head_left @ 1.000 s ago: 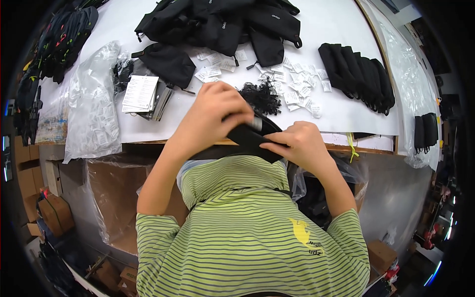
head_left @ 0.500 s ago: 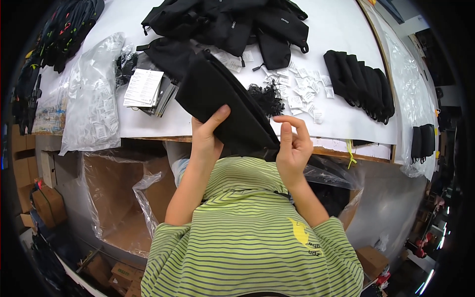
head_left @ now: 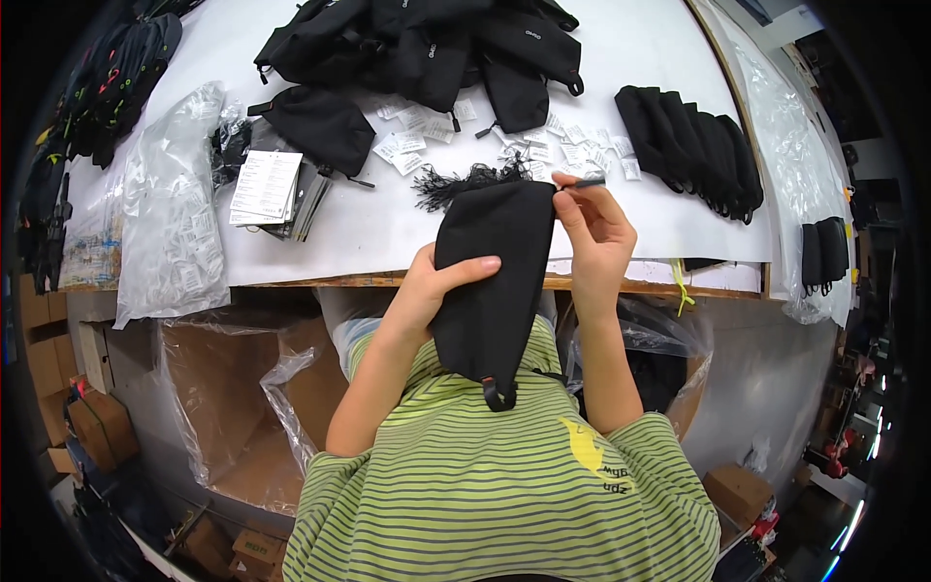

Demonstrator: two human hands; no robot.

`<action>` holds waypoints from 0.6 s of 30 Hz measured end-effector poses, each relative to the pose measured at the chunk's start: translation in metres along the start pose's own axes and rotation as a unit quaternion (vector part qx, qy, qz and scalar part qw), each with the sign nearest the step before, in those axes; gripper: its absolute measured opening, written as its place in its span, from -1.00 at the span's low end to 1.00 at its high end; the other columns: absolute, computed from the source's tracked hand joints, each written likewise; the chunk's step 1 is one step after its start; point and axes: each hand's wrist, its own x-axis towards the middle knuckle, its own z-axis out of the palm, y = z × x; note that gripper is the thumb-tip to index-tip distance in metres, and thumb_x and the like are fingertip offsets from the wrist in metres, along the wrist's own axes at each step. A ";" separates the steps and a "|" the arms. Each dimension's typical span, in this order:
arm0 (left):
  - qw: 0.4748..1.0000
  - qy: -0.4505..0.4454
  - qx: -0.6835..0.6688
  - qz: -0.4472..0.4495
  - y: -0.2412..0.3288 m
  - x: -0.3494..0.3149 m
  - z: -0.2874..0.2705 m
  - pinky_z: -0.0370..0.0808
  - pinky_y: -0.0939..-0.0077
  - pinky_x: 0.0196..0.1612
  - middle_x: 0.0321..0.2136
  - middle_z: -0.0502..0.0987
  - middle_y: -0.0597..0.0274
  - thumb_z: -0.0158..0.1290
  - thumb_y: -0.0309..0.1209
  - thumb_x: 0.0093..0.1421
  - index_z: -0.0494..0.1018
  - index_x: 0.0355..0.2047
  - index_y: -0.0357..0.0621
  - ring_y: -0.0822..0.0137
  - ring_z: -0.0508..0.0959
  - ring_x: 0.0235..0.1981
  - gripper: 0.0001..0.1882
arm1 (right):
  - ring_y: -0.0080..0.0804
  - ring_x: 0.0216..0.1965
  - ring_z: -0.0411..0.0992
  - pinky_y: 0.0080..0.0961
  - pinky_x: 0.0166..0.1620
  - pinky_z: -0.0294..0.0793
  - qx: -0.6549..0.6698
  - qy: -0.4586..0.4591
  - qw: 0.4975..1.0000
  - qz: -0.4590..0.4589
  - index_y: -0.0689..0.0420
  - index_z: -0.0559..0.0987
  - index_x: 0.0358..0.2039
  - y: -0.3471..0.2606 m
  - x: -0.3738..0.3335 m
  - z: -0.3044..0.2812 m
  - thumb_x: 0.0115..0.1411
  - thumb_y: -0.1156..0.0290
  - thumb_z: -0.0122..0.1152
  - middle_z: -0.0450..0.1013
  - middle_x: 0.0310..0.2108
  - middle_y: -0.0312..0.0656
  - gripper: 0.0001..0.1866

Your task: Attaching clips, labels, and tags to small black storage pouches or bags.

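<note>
A black fabric pouch [head_left: 493, 301] hangs in front of my chest, its wide end toward the table and a small loop at its near, narrow end. My left hand [head_left: 432, 286] grips its left side, thumb laid across the front. At the pouch's far right corner, my right hand [head_left: 599, 228] pinches a short dark zipper pull [head_left: 589, 182] between thumb and index finger. Just past the pouch lies a tangle of black cords [head_left: 470, 182], partly hidden by it. White printed labels [head_left: 572, 152] are scattered on the table behind.
A heap of black pouches [head_left: 417, 53] covers the table's far middle, with one single pouch [head_left: 320, 128] nearer. More pouches stand in a row [head_left: 690, 160] at right. At left are stacked cards [head_left: 267, 186] and a clear bag of labels [head_left: 175, 209]. A plastic-lined carton [head_left: 228, 398] sits below.
The pouch has turned from a slanted, edge-on pose to lying more upright with its broad side showing. My right hand has moved up and right from its near end and now pinches the pull.
</note>
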 end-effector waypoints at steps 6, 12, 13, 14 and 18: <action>0.994 0.089 -0.037 0.049 -0.003 0.003 0.005 0.54 0.57 -0.37 -0.42 0.57 0.15 0.22 -0.42 0.01 0.47 -0.28 -0.37 0.39 0.59 -0.48 -0.70 | -0.57 -0.40 0.39 -0.66 -0.30 0.37 -0.155 -0.013 0.983 -0.098 0.21 0.57 -0.44 0.006 -0.007 -0.001 0.05 0.56 0.30 0.46 -0.46 -0.27 -0.94; 0.987 0.113 -0.082 0.084 0.013 0.014 -0.012 0.54 0.58 -0.36 -0.42 0.59 0.18 0.17 -0.42 0.05 0.50 -0.28 -0.30 0.39 0.60 -0.45 -0.76 | -0.52 -0.39 0.37 -0.61 -0.30 0.33 -0.166 -0.223 0.960 -0.024 0.22 0.54 -0.49 -0.024 -0.031 0.002 0.00 0.57 0.28 0.44 -0.48 -0.27 -0.93; 0.984 0.109 -0.109 0.086 0.017 0.017 -0.016 0.54 0.57 -0.35 -0.42 0.59 0.19 0.15 -0.41 0.07 0.50 -0.28 -0.29 0.39 0.60 -0.45 -0.77 | -0.52 -0.39 0.37 -0.61 -0.30 0.33 -0.163 -0.223 0.961 -0.019 0.22 0.54 -0.49 -0.029 -0.033 0.004 0.00 0.57 0.28 0.44 -0.48 -0.27 -0.93; 0.984 0.099 -0.127 0.080 0.021 0.019 -0.021 0.54 0.58 -0.35 -0.42 0.59 0.21 0.13 -0.41 0.09 0.50 -0.27 -0.26 0.39 0.60 -0.45 -0.79 | -0.52 -0.41 0.35 -0.60 -0.31 0.31 -0.164 -0.259 0.952 -0.009 0.20 0.55 -0.50 -0.032 -0.035 0.004 -0.01 0.56 0.29 0.44 -0.50 -0.29 -0.93; 0.979 0.095 -0.165 0.075 0.022 0.023 -0.033 0.55 0.58 -0.35 -0.41 0.60 0.21 0.12 -0.43 0.10 0.50 -0.26 -0.24 0.40 0.60 -0.45 -0.80 | -0.51 -0.43 0.33 -0.61 -0.34 0.28 -0.161 -0.306 0.938 -0.001 0.16 0.56 -0.52 -0.032 -0.040 0.007 -0.04 0.53 0.31 0.45 -0.53 -0.32 -0.92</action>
